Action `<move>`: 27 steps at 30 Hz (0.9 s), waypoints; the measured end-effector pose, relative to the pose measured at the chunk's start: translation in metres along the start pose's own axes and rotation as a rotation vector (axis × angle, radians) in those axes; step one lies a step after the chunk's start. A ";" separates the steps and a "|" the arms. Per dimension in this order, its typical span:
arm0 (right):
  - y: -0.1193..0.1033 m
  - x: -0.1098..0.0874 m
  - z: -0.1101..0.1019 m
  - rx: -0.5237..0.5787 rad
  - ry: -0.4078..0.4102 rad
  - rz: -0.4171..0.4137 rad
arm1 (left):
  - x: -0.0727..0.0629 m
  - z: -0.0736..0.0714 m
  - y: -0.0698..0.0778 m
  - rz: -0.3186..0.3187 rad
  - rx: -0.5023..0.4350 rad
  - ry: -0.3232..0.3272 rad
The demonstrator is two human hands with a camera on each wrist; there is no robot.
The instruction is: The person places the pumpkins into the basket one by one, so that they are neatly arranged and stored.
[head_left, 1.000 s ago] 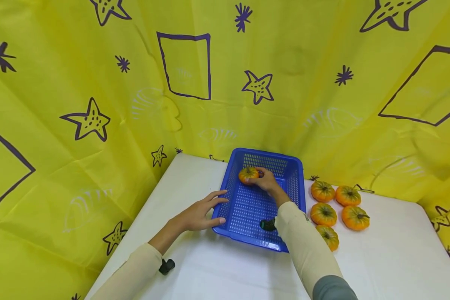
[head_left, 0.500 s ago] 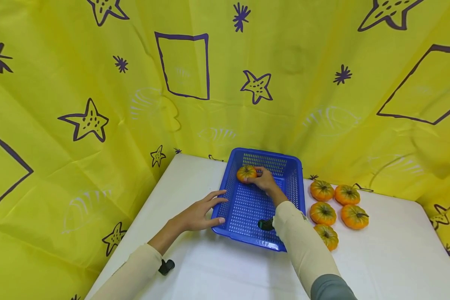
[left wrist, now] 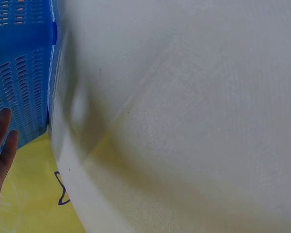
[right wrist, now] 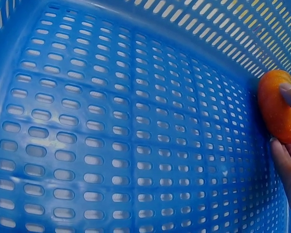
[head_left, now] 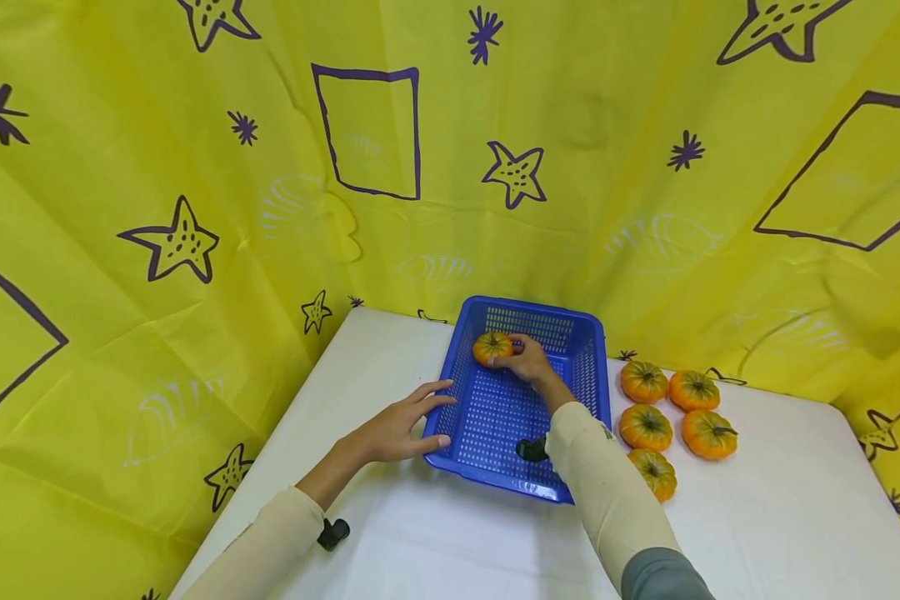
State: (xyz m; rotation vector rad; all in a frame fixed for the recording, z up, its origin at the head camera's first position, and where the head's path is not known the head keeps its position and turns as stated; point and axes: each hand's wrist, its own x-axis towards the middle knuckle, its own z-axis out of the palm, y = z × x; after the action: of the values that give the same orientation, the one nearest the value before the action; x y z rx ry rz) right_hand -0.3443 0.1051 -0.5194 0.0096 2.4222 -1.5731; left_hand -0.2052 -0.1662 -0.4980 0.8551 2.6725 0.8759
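- Slightly left since earlier, the pumpkin [head_left: 489, 350] is moved, pinched by the right hand [head_left: 530, 362], mid-frame.
- Basket [head_left: 487, 417] could be tipped, if pressed by the spread left hand [head_left: 397, 429].

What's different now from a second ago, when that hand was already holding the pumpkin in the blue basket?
Only a little: the right hand and the pumpkin it holds have shifted slightly left inside the blue basket. Nothing was let go or newly picked up. The left hand stayed at the basket's left side, and the five other pumpkins stayed put.
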 end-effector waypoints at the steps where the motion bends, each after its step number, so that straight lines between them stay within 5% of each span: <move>1: 0.000 0.000 0.000 -0.007 -0.001 0.000 | 0.000 0.000 0.000 0.002 0.001 0.000; 27: -0.020 -0.003 -0.027 -0.085 -0.045 -0.054 | 0.000 0.001 0.002 -0.003 0.036 0.005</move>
State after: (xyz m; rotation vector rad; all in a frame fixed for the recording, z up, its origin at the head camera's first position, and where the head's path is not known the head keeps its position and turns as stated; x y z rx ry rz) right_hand -0.3501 0.1211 -0.4906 -0.1065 2.4710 -1.4750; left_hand -0.2039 -0.1642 -0.4979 0.8571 2.7012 0.8331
